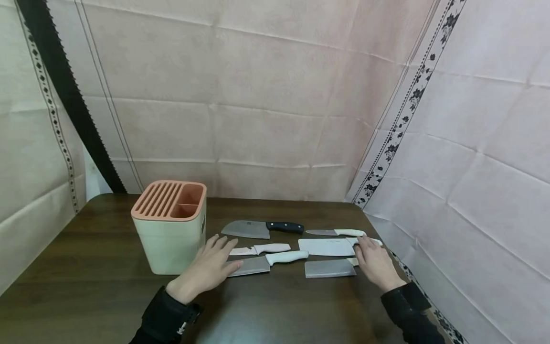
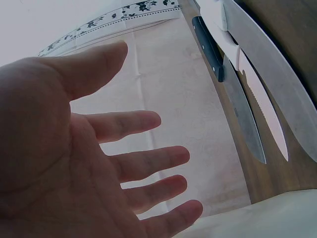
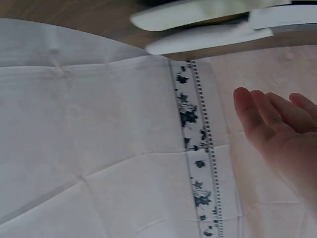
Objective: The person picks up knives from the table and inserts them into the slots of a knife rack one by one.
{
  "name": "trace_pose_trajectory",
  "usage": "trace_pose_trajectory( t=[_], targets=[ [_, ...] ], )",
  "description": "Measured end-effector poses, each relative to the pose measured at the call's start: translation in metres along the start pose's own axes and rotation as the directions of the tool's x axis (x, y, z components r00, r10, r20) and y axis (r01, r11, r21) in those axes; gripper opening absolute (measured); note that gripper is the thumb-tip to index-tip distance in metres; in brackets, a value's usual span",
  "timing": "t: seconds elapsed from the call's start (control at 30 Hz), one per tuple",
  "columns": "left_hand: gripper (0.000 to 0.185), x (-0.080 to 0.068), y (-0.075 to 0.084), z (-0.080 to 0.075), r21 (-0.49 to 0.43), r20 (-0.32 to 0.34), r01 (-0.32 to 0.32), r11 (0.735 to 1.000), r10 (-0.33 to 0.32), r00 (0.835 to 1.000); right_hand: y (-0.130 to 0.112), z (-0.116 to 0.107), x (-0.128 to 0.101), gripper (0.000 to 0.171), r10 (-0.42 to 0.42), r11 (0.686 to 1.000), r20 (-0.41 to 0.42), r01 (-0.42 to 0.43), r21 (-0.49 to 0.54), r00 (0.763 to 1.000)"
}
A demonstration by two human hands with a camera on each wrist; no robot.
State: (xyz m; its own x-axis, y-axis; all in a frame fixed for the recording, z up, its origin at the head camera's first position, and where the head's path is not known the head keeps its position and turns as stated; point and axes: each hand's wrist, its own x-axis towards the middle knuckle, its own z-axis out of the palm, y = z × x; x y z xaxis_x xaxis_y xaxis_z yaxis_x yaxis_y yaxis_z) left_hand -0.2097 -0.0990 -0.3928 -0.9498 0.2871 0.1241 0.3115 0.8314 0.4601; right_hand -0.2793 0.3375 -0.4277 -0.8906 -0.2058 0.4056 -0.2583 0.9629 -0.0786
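My left hand (image 1: 204, 270) has its fingers spread between the knife block and the left-side knives; its palm (image 2: 94, 148) shows nothing held. Right of it lie a black-handled knife (image 1: 249, 229), a serrated knife (image 1: 272, 248) with a pale blade, and a large white-handled knife (image 1: 287, 257), whose blade tip the left hand overlaps in the head view. My right hand (image 1: 378, 265), fingers loosely extended and holding nothing, is over the handle ends of a white-bladed cleaver (image 1: 324, 246) and a grey-bladed cleaver (image 1: 330, 269), partly hiding them. A small white-handled knife (image 1: 349, 232) lies behind.
The pale green knife block (image 1: 172, 248) stands upright at the left, its orange top (image 1: 189, 186) having slots and two square openings. Everything rests on a dark wooden table (image 1: 86, 267). Pale patterned cloth (image 1: 275, 95) hangs behind the table and along both sides.
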Motion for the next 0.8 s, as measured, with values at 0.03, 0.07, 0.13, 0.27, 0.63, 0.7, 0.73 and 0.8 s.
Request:
trace_pose_trajectory(
  t=[0.03, 0.07, 0.13, 0.27, 0.63, 0.7, 0.73, 0.8],
  targets=[
    [0.057, 0.000, 0.000, 0.000, 0.002, -0.001, 0.001, 1.000, -0.001, 1.000, 0.003, 0.000, 0.000, 0.040, 0.005, 1.000, 0.002, -0.005, -0.010, 1.000],
    [0.057, 0.001, 0.000, 0.000, 0.003, -0.002, 0.001, 1.000, -0.001, 1.000, 0.005, 0.000, 0.000, 0.041, 0.010, 1.000, 0.010, -0.010, -0.022, 1.000],
    [0.057, 0.001, 0.000, 0.000, 0.001, -0.002, 0.003, 1.000, -0.003, 1.000, 0.009, 0.000, 0.000, 0.042, 0.029, 0.999, 0.032, -0.028, -0.038, 0.999],
    [0.057, 0.002, 0.000, 0.000, -0.005, 0.003, 0.003, 1.000, -0.003, 1.000, 0.014, -0.001, -0.001, 0.046, 0.066, 0.996, 0.087, -0.061, -0.058, 0.994],
    [0.058, 0.004, -0.002, 0.001, -0.012, 0.010, 0.013, 1.000, -0.013, 1.000, 0.021, 0.001, 0.000, 0.049, 0.067, 0.994, 0.104, -0.058, -0.088, 0.992],
    [0.058, 0.004, -0.002, 0.001, -0.014, 0.016, 0.016, 1.000, -0.016, 1.000, 0.022, 0.002, -0.001, 0.049, 0.060, 0.995, 0.091, -0.052, -0.088, 0.994],
    [0.058, 0.003, -0.003, 0.001, -0.014, 0.017, 0.015, 1.000, -0.014, 1.000, 0.023, 0.003, 0.000, 0.049, 0.056, 0.995, 0.087, -0.048, -0.088, 0.995],
    [0.058, 0.003, -0.004, 0.001, -0.017, 0.019, 0.012, 1.000, -0.012, 1.000, 0.024, 0.004, -0.001, 0.049, 0.047, 0.995, 0.081, -0.039, -0.088, 0.996]
  ],
)
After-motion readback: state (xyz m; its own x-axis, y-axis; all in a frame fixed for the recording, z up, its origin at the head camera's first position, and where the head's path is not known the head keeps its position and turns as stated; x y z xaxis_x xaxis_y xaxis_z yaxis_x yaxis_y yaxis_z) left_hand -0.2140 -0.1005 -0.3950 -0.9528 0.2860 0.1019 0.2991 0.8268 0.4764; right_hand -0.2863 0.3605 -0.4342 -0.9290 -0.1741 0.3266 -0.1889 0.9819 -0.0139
